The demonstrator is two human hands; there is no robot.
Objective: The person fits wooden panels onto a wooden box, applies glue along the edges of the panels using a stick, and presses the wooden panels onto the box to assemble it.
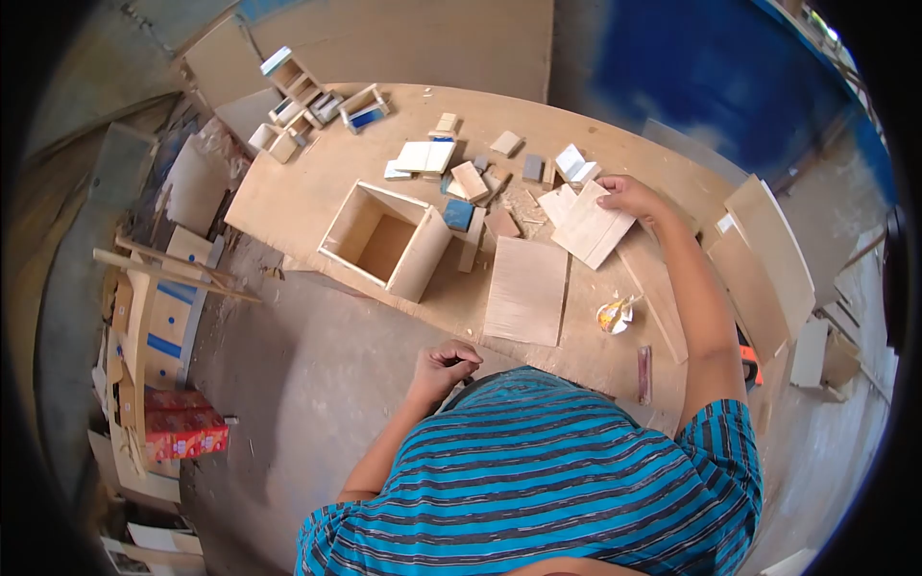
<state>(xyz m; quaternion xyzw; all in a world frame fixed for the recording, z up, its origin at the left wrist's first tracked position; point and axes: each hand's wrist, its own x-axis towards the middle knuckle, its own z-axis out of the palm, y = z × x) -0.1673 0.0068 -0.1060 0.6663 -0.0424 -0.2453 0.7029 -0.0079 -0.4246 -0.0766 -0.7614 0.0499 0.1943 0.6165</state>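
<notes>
Far left, we see red cartons stacked low by the wooden planks, contents hidden from us. At the surface's far left corner sit small wooden frames, one w/ a blue panel inside. Next, our open wooden box rests tilted nr the front edge, its brown inner bottom in view, mouth facing up. Below it, our left hand hovers by the striped shirt, fingers curled; can't tell if it holds anything. Mid-surface, a blue block lies among wood pcs, w/ a flat panel just in front. To its right, we grip the thin board by its upper right edge, right hand pinching it above the surface's right half; a crumpled wrapper lies nr. Far right stands a pale carton, contents unclear.
</notes>
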